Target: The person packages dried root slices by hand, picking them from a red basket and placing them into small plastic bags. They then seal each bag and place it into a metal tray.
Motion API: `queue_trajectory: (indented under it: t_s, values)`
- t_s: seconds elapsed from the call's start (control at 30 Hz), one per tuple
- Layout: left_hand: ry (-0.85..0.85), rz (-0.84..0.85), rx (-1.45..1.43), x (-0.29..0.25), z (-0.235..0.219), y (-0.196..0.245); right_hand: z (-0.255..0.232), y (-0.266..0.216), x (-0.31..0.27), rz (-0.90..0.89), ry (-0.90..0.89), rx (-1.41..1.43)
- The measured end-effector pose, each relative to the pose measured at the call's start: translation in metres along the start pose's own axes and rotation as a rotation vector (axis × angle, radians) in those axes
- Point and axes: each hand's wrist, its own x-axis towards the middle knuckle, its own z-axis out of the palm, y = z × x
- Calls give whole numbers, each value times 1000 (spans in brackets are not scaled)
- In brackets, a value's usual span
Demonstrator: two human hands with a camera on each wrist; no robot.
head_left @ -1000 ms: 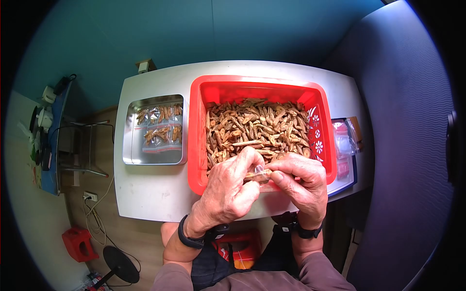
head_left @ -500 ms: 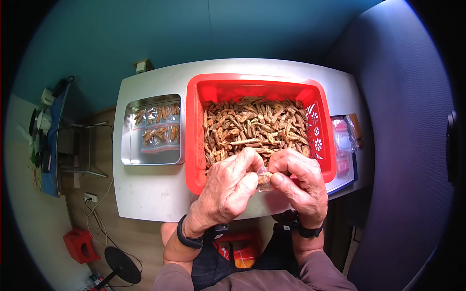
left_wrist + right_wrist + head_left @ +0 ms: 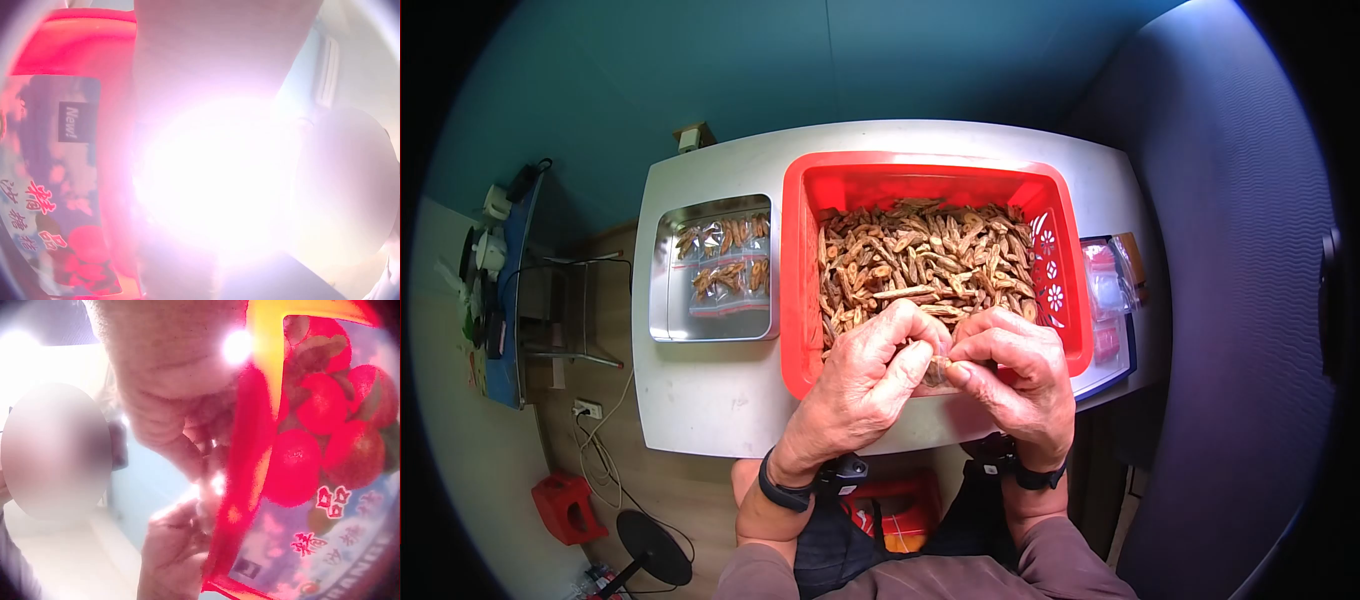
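A small clear plastic bag [image 3: 936, 372] with brown dried pieces in it is pinched between both hands at the near rim of a red basket [image 3: 798, 330]. The left hand [image 3: 865, 375] grips the bag's left side with thumb and curled fingers. On its right side, the right hand [image 3: 1022, 378] pinches it between thumb and forefinger. Brown dried slices [image 3: 920, 250] fill the basket. In the right wrist view the right hand [image 3: 181, 381] is beside the basket's printed wall [image 3: 300, 544]; the bag there is hard to make out. Glare hides most of the left wrist view.
Left of the basket, a metal tin [image 3: 662, 300] holds several filled bags [image 3: 730, 285] on the white table [image 3: 710, 400]. At the right lie clear plastic packs [image 3: 1106, 295] on a blue-edged tray [image 3: 1122, 365]. A dark padded panel [image 3: 1240, 250] stands at the far right.
Both hands have drawn slightly closer together around the small bag, which shows less between the fingers. The left hand has moved slightly left at the wrist.
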Motion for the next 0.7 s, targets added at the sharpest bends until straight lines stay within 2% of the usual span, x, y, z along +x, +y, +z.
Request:
queue_trajectory:
  t_s: [0.13,0.27,0.33,0.57,0.63,0.7]
  values:
    - [-33,109,-33,2,-5,-7,2,2,0,-5,-9,31]
    - [-18,50,-93,1,-3,-6,4,1,-1,-15,-3,56]
    - [-12,65,-118,2,-3,-6,5,-6,-5,232,22,206]
    - [-5,91,-109,1,-3,-6,13,-2,-6,205,54,306]
    - [0,17,-135,0,-2,-1,15,-1,-8,213,56,365]
    - [-5,35,-123,1,-2,-4,17,0,-7,162,69,329]
